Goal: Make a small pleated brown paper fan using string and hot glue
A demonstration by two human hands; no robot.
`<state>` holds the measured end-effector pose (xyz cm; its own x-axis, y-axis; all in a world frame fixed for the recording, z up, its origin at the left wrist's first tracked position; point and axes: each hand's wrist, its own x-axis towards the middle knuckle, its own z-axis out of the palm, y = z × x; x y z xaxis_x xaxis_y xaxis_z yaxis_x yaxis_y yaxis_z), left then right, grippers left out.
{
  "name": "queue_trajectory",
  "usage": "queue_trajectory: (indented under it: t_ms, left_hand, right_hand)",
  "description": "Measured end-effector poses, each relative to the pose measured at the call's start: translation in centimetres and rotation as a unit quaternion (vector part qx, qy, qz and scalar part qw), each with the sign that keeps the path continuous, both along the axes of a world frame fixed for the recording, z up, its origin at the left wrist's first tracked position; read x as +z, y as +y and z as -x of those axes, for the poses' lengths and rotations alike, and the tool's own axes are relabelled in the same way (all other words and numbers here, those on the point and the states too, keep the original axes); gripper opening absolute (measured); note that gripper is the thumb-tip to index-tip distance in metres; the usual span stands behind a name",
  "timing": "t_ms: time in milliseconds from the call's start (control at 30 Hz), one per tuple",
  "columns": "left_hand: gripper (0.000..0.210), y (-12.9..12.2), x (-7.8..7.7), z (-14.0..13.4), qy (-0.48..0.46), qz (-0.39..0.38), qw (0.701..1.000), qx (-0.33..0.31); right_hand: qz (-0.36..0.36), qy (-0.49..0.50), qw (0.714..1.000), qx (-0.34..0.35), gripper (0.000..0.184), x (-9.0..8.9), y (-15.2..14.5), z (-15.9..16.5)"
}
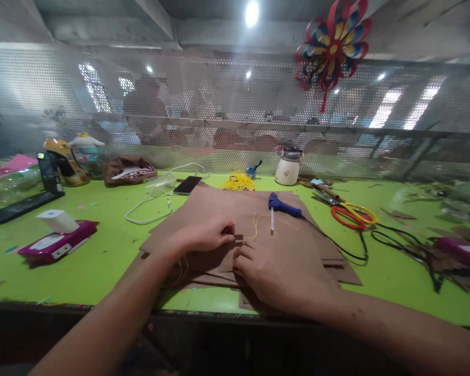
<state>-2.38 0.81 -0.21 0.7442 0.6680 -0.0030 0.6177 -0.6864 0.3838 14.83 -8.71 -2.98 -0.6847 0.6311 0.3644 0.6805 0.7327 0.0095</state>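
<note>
Above a stack of brown cardboard sheets [227,203], my left hand [211,235] pinches a small brown cardboard piece [238,237] between thumb and fingertips. A thin yellow string [256,227] runs from beside that piece and curls over the top sheet. My right hand [258,266] rests low on the stack, its fingers curled under and closed; what they hold, if anything, is hidden. More yellow string [185,269] loops below my left wrist. A blue glue gun [284,206] with a clear glue stick lies on the sheets, beyond my right hand.
On the green table [113,250] stand a purple power strip [58,243], a black phone [188,185], a white cable [141,222] and a yellow bundle [238,181]. Scissors with red and yellow handles [352,215], a white jar [288,167] and black cords [399,240] are to the right.
</note>
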Motion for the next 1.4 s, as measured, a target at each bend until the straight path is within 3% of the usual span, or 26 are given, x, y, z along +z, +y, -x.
queue_trajectory:
  t_ms: [133, 333, 567, 700, 833, 1067, 1400]
  left_hand:
    - [0.022, -0.6, -0.2, -0.1, 0.039, -0.001, 0.999, -0.012]
    - [0.023, -1.7, -1.2, 1.3, 0.014, -0.027, 0.999, 0.025]
    - [0.023, -3.2, -2.1, 2.7, -0.013, -0.078, 0.996, 0.044]
    - [0.020, -3.8, -2.6, 2.5, -0.015, -0.107, 0.994, 0.026]
    - [0.013, -3.8, -3.2, 2.5, -0.026, -0.124, 0.992, 0.021]
    - [0.012, -3.4, -3.5, 3.1, -0.029, -0.110, 0.993, 0.012]
    - [0.010, -3.8, -2.4, 2.7, -0.013, -0.057, 0.998, 0.004]
  right_hand:
    - [0.020, 0.001, 1.000, 0.012, 0.011, -0.9, 0.1, -1.0]
    - [-0.004, -0.093, 0.996, 0.015, 0.014, -1.6, 1.1, -1.9]
    - [0.045, -0.004, 0.999, -0.011, 0.013, -1.8, 0.9, -2.1]
    - [0.045, 0.003, 0.999, -0.007, 0.015, -1.2, 0.0, -1.6]
    - [0.103, 0.025, 0.994, -0.041, 0.014, 0.1, 0.0, -0.9]
    - [0.160, -0.048, 0.982, -0.088, 0.015, 2.8, 2.9, -1.2]
    - [0.159, -0.061, 0.984, -0.046, 0.022, 2.6, 5.1, -2.1]
